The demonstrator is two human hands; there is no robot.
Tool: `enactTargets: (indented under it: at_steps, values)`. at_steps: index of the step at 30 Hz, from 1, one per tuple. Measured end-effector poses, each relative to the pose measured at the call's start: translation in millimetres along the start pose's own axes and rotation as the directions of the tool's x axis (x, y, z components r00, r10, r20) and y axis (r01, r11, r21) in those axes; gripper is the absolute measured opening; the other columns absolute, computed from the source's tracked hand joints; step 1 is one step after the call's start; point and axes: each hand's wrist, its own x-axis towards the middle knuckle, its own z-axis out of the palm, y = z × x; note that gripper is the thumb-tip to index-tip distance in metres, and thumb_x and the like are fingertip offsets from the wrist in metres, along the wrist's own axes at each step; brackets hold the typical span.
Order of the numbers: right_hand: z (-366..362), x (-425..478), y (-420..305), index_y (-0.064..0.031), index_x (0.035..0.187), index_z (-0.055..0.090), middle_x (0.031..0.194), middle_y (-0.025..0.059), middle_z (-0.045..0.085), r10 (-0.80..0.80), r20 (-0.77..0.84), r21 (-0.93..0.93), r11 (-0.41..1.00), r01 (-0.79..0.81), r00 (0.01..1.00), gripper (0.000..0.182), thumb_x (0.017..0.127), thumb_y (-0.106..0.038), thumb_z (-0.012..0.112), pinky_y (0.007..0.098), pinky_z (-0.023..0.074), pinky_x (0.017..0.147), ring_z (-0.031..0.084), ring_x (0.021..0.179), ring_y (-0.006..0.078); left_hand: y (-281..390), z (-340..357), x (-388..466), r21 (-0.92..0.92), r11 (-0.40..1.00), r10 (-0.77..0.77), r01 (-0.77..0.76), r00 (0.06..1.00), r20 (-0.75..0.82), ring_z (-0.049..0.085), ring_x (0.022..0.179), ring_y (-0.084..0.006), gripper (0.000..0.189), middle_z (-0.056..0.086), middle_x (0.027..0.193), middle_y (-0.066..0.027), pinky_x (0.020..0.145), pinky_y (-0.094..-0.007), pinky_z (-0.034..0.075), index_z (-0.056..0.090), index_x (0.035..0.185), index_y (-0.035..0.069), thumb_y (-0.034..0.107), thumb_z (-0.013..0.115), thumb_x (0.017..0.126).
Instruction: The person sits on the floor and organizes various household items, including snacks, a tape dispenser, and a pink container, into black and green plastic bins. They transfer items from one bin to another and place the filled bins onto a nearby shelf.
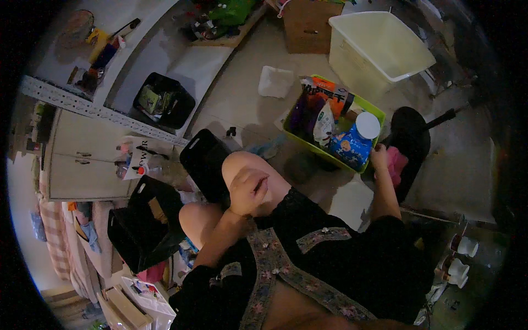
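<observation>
My left hand [248, 192] lies loosely curled over my bare leg, with a dark gap between thumb and fingers and nothing visible held in it. At the near right corner of a lime-green plastic basket [317, 153] is my right hand [379, 157]. A crumpled pink cloth [397, 166] shows beside that wrist; whether the fingers hold the cloth or the basket's rim, I cannot tell. Inside the basket are an orange printed packet [328, 88], a white pouch [324, 123], a blue printed bag [350, 147] and a round white lid [368, 125].
Beyond the basket stand a large cream bin [354, 55] and a brown box [307, 29]. A folded white item [275, 81] lies on the floor. To the left are black bins [206, 161] and metal shelving [93, 109]. A dark long-handled object [410, 123] is at right.
</observation>
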Motion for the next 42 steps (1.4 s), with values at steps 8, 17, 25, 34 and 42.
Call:
enactTargets:
  at_steps: [8,17,25,34,42]
  values:
    - [19,38,56,-0.0011,0.09,0.072,0.098,0.0235,0.069,-0.26,0.554,-0.516,0.639,0.571,0.791,0.026,0.088,-0.021,0.056,0.0474,0.0532,0.082,0.066,0.092,0.0412,16,-1,6,0.019,1.0,0.019,-0.02,1.0,0.022,0.064,0.082,-0.0306,0.018,0.068,0.091,-0.0113,0.07,-0.0376,0.053,0.07,0.095,0.006,0.002,0.071,0.078]
    - [14,29,29,-0.0022,0.098,0.069,0.099,0.0205,0.068,-0.053,0.283,0.046,0.998,0.042,0.958,0.022,0.086,-0.013,0.054,0.0452,0.0512,0.084,0.064,0.093,0.04,11,-2,3,-0.016,1.0,0.02,-0.02,1.0,0.013,0.064,0.084,-0.0308,0.016,0.068,0.091,-0.0118,0.072,-0.0391,0.053,0.07,0.094,0.006,0.005,0.072,0.078]
    - [6,-13,27,-0.0076,0.12,0.06,0.107,0.0119,0.066,0.132,0.524,0.488,0.764,-0.423,0.842,0.031,0.089,-0.013,0.057,0.0452,0.0547,0.077,0.064,0.102,0.0313,9,-18,5,-0.007,0.995,0.103,-0.103,0.994,-0.031,0.064,0.086,-0.0326,0.016,0.068,0.094,-0.0101,0.076,-0.0412,0.052,0.07,0.094,0.008,0.01,0.073,0.079]
    - [2,-79,-64,-0.0133,0.142,0.043,0.13,0.0123,0.056,-0.066,0.68,0.691,0.391,-0.608,0.73,0.073,0.079,-0.025,0.078,0.0543,0.0553,0.084,0.06,0.112,0.0362,-54,-10,18,-0.113,0.99,-0.093,0.086,0.994,-0.064,0.067,0.099,-0.0315,0.033,0.068,0.11,-0.0106,0.081,-0.0382,0.054,0.066,0.115,0.007,0.012,0.072,0.083]
    - [48,-53,-20,-0.0082,0.132,0.052,0.112,0.0116,0.064,-0.04,0.609,0.721,0.443,-0.532,0.792,0.069,0.077,-0.035,0.084,0.0545,0.0544,0.079,0.062,0.103,0.036,-56,0,97,-0.473,0.839,-0.298,0.267,0.955,0.011,0.058,0.12,-0.0257,0.049,0.059,0.132,-0.0134,0.091,-0.0371,0.054,0.057,0.133,0.007,0.011,0.071,0.086]
